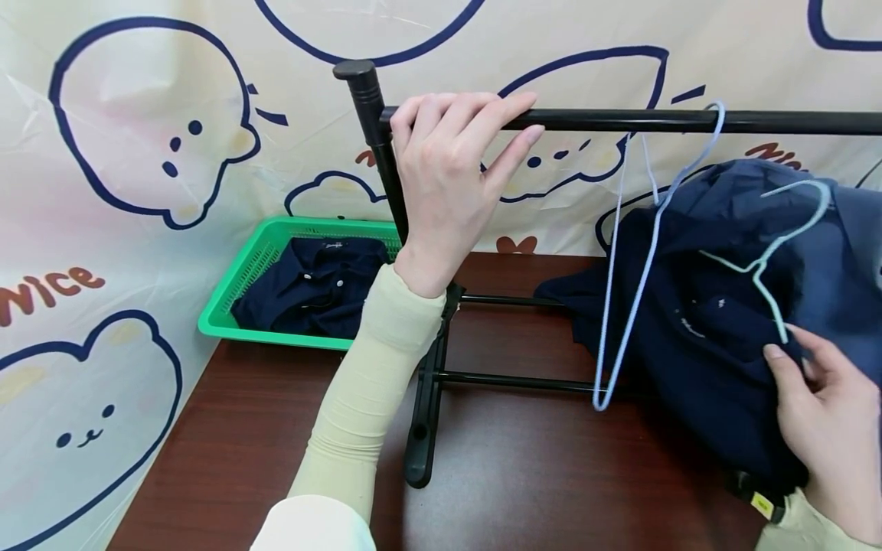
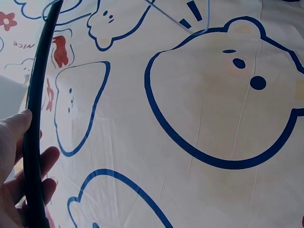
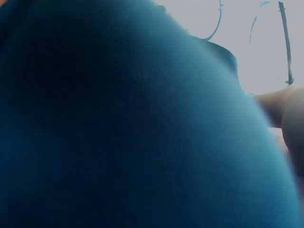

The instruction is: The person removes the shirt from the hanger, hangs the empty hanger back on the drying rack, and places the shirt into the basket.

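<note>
My left hand (image 1: 448,164) grips the black rail (image 1: 620,120) of a garment rack near its left end. In the left wrist view its thumb and fingers lie on either side of that rail (image 2: 33,142). At the right, my right hand (image 1: 830,421) pinches the collar area of a navy shirt (image 1: 703,367) between thumb and fingers. A pale green hanger (image 1: 765,256) sits at the shirt's neck, hook upward and off the rail, one arm running down to the fingertips. Dark cloth (image 3: 142,118) fills most of the right wrist view.
An unloaded light blue hanger (image 1: 641,283) hangs from the rail. Behind the navy shirt are blue-grey garments (image 1: 844,237). A green basket (image 1: 237,279) holding a folded navy shirt (image 1: 317,283) stands left of the rack's foot (image 1: 420,451) on the brown table (image 1: 524,467).
</note>
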A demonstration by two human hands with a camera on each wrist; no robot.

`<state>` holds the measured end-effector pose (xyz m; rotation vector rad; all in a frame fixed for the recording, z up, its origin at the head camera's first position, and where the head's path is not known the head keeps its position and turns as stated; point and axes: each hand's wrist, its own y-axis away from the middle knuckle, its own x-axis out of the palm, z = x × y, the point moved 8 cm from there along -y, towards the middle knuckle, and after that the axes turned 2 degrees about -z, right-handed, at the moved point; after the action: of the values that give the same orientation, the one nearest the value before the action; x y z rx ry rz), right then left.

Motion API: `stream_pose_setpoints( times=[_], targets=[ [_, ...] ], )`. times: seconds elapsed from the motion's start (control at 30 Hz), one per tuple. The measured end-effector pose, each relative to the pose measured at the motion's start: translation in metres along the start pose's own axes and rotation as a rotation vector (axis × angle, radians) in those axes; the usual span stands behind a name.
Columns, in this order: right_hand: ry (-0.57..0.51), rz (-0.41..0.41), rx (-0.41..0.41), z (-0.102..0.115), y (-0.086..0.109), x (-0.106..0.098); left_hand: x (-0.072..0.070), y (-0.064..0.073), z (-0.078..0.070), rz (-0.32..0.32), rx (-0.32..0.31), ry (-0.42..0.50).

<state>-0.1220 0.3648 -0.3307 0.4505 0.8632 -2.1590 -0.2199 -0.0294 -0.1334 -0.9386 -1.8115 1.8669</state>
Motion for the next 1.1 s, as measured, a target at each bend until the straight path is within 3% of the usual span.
stream_pose_setpoints(
  times=[0.13, 0.33, 0.57, 0.77, 0.93, 1.1],
  targets=[
    [0.098, 0.155, 0.052, -0.020, -0.006, 0.025, -0.001, 0.000, 0.000, -0.003, 0.004, -0.006],
    [0.058, 0.357, 0.084, -0.042, -0.009, 0.062, 0.000, 0.000, 0.000, 0.008, -0.001, -0.008],
    [-0.031, 0.400, -0.101, -0.035, -0.014, 0.095, 0.002, 0.001, 0.002, 0.026, -0.017, -0.002],
    [0.044, 0.458, -0.071, -0.039, -0.012, 0.110, 0.002, 0.001, 0.003, 0.023, -0.018, 0.002],
    [0.009, 0.475, -0.042, -0.037, -0.007, 0.122, 0.002, 0.001, 0.003, 0.021, -0.020, 0.000],
    [-0.033, 0.620, -0.038, -0.030, 0.002, 0.142, 0.002, 0.001, 0.002, 0.010, -0.017, 0.000]
  ],
)
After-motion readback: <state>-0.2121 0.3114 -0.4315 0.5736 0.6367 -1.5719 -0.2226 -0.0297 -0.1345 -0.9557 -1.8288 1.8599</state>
